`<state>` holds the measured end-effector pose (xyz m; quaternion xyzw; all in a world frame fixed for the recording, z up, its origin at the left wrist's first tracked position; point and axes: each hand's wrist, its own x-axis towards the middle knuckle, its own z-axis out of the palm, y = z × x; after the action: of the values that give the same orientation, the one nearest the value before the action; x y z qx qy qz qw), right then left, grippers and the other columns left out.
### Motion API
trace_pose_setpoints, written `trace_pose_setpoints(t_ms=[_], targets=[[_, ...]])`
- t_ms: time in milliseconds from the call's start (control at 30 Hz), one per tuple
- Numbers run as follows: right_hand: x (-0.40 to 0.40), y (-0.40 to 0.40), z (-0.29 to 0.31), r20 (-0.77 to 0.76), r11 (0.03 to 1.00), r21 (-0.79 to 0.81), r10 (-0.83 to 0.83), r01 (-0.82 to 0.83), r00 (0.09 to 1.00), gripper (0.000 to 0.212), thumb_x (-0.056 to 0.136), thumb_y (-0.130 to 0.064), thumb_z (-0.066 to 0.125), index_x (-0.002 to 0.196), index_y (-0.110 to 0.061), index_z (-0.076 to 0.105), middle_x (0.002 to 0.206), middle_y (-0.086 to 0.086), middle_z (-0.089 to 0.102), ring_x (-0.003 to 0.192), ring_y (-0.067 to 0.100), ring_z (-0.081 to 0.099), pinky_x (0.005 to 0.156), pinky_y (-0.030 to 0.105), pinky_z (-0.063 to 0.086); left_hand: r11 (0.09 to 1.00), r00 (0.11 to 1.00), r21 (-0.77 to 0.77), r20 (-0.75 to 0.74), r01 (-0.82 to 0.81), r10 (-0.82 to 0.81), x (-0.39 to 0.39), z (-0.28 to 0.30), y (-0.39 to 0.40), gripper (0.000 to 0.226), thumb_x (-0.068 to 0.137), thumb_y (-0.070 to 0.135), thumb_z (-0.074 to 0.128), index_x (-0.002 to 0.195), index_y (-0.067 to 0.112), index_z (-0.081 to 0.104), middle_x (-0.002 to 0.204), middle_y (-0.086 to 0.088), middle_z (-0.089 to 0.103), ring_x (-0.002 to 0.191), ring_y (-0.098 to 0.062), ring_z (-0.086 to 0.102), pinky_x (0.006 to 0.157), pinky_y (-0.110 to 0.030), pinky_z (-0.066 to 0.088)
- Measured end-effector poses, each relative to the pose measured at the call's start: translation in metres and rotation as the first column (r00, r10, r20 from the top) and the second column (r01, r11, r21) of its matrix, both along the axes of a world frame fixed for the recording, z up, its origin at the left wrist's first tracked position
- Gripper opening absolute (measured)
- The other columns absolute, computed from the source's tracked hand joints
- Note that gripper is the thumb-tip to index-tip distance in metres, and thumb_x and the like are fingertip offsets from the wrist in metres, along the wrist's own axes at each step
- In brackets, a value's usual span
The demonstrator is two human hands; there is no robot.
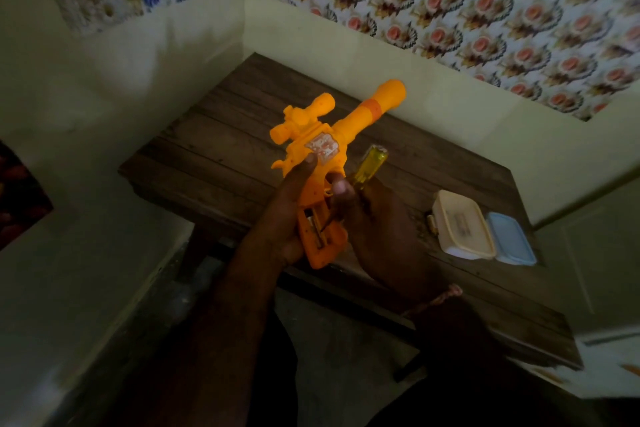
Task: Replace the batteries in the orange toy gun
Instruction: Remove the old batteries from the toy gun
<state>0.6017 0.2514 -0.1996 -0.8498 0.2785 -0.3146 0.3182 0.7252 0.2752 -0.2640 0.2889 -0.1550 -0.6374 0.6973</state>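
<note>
Above the dark wooden plank desk (214,149), the left hand (277,218) grips the orange plastic toy gun (322,156) by its handle, thumb on the body. The right hand (374,229) clasps a yellow-handled screwdriver (369,166), its tip in the opened handle cavity; the contents are too dim to make out. A cream lidded plastic box (462,224) and a blue lidded box (510,239) sit touching on the desk.

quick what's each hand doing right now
Left hand: grips the toy gun by its handle.
Right hand: holds the screwdriver, tip at the handle.
</note>
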Motion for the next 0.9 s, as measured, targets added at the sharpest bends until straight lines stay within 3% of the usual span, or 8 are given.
trace_pose_setpoints(t_ms=[67, 133, 200, 300, 500, 700, 833, 900], targets=[[0.001, 0.0, -0.001, 0.091, 0.998, 0.049, 0.035, -0.04, 0.995, 0.013, 0.092, -0.04, 0.054, 0.082, -0.034, 0.058, 0.07, -0.017, 0.062, 0.07, -0.001, 0.063, 0.065, 0.015, 0.045, 1.0, 1.0, 0.008, -0.003, 0.001, -0.001, 0.001, 0.001, 0.001, 0.077, 0.085, 0.056, 0.054, 0.141, 0.005, 0.041, 0.135, -0.024, 0.04, 0.122, -0.037, 0.04, 0.11, -0.055, 0.027], [0.0, 0.001, -0.001, 0.151, 0.992, 0.113, 0.037, -0.055, 0.988, 0.015, 0.091, -0.033, 0.06, 0.085, -0.021, 0.066, 0.076, -0.009, 0.067, 0.073, 0.008, 0.066, 0.065, 0.029, 0.052, 1.0, 1.0, 0.025, 0.01, 0.007, -0.007, 0.002, 0.001, 0.002, 0.083, 0.083, 0.058, 0.057, 0.141, 0.0, 0.039, 0.132, -0.025, 0.044, 0.118, -0.036, 0.044, 0.106, -0.052, 0.032], [-0.003, 0.002, -0.004, 0.147, 0.989, 0.145, 0.016, -0.038, 0.989, 0.018, 0.091, -0.029, 0.062, 0.089, -0.013, 0.069, 0.08, -0.001, 0.071, 0.075, 0.015, 0.068, 0.068, 0.042, 0.055, 0.999, 1.0, 0.035, 0.019, 0.02, -0.021, 0.004, 0.002, 0.002, 0.074, 0.082, 0.058, 0.059, 0.13, 0.002, 0.05, 0.106, -0.016, 0.063, 0.098, -0.028, 0.059, 0.094, -0.043, 0.042], [-0.003, 0.003, -0.007, 0.16, 0.987, 0.16, -0.011, -0.015, 0.987, 0.019, 0.088, -0.031, 0.064, 0.09, -0.013, 0.071, 0.086, 0.004, 0.072, 0.082, 0.018, 0.07, 0.072, 0.05, 0.054, 0.998, 0.997, -0.005, -0.035, 0.069, -0.069, 0.002, 0.003, 0.002, 0.06, 0.085, 0.057, 0.054, 0.119, 0.007, 0.05, 0.066, 0.001, 0.062, 0.063, -0.011, 0.06, 0.071, -0.028, 0.047], [-0.004, 0.006, -0.003, 0.176, 0.979, 0.195, 0.021, -0.056, 0.984, 0.011, 0.082, -0.032, 0.064, 0.09, -0.026, 0.07, 0.086, -0.009, 0.072, 0.083, 0.004, 0.068, 0.074, 0.027, 0.056, 0.996, 0.988, -0.059, -0.134, 0.07, -0.078, 0.001, 0.008, 0.003, 0.045, 0.089, 0.053, 0.042, 0.096, 0.01, 0.052, 0.055, 0.002, 0.056, 0.047, -0.008, 0.056, 0.054, -0.02, 0.05], [-0.006, 0.003, -0.011, 0.131, 0.982, 0.189, 0.005, -0.03, 0.991, 0.009, 0.087, -0.028, 0.066, 0.094, -0.026, 0.072, 0.088, -0.005, 0.074, 0.083, 0.008, 0.07, 0.076, 0.036, 0.057, 0.993, 0.98, -0.086, -0.177, 0.075, -0.089, 0.0, 0.01, 0.003, 0.044, 0.09, 0.052, 0.04, 0.099, 0.01, 0.05, 0.059, 0.005, 0.054, 0.044, -0.006, 0.055, 0.051, -0.02, 0.05], [-0.005, 0.001, -0.012, 0.135, 0.978, 0.204, 0.025, -0.052, 0.99, 0.014, 0.086, -0.024, 0.067, 0.089, -0.038, 0.068, 0.084, -0.024, 0.07, 0.085, -0.005, 0.067, 0.074, 0.018, 0.054, 0.995, 0.987, -0.075, -0.141, 0.067, -0.077, 0.0, 0.005, 0.002, 0.045, 0.09, 0.052, 0.042, 0.099, 0.009, 0.053, 0.057, 0.005, 0.053, 0.043, -0.006, 0.054, 0.051, -0.021, 0.05], [-0.004, -0.001, -0.012, 0.119, 0.977, 0.207, 0.028, -0.052, 0.992, 0.009, 0.088, -0.026, 0.065, 0.089, -0.034, 0.068, 0.083, -0.02, 0.071, 0.084, -0.003, 0.067, 0.071, 0.017, 0.054, 0.997, 0.994, -0.055, -0.091, 0.061, -0.065, 0.001, 0.002, 0.001, 0.046, 0.089, 0.054, 0.043, 0.1, 0.01, 0.054, 0.058, 0.003, 0.055, 0.049, -0.008, 0.057, 0.056, -0.023, 0.051]])
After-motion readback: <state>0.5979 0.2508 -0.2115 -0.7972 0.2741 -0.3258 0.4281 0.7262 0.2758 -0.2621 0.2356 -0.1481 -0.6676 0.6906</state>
